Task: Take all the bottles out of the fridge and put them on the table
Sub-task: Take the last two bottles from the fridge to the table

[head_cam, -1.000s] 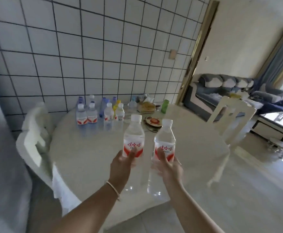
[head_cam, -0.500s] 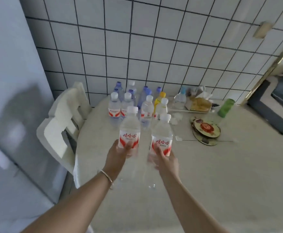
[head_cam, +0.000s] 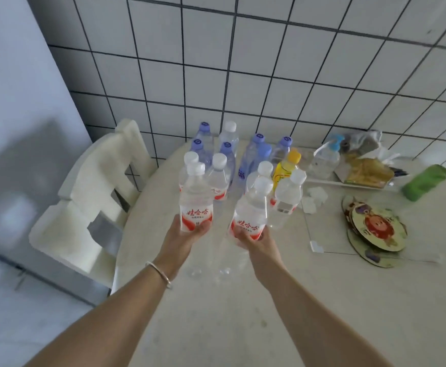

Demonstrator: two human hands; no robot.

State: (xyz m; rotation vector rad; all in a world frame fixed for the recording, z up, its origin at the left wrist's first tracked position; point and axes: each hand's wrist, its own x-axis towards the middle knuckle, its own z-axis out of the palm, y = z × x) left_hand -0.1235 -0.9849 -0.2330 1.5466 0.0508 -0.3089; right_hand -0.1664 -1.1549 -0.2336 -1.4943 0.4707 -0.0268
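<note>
My left hand (head_cam: pixel 182 241) grips a clear water bottle (head_cam: pixel 195 198) with a white cap and red label. My right hand (head_cam: pixel 260 245) grips a second one of the same kind (head_cam: pixel 252 207). Both bottles are held upright just above the pale round table (head_cam: pixel 243 313), right in front of a cluster of several bottles (head_cam: pixel 232 157) standing by the tiled wall: white-capped red-label ones, blue-capped ones and a yellow bottle (head_cam: pixel 286 166). The held bottles' lower halves are partly hidden by my fingers. The fridge's grey side (head_cam: pixel 17 128) fills the left.
A white chair (head_cam: pixel 94 197) stands between the fridge and the table's left edge. On the table to the right lie round patterned coasters (head_cam: pixel 375 229), a green bottle on its side (head_cam: pixel 425 182), a blue-topped dispenser (head_cam: pixel 326 157) and a tray with packets (head_cam: pixel 365 170).
I have come closer to the table and look down more steeply. Both hands have carried their bottles forward up to the standing cluster.
</note>
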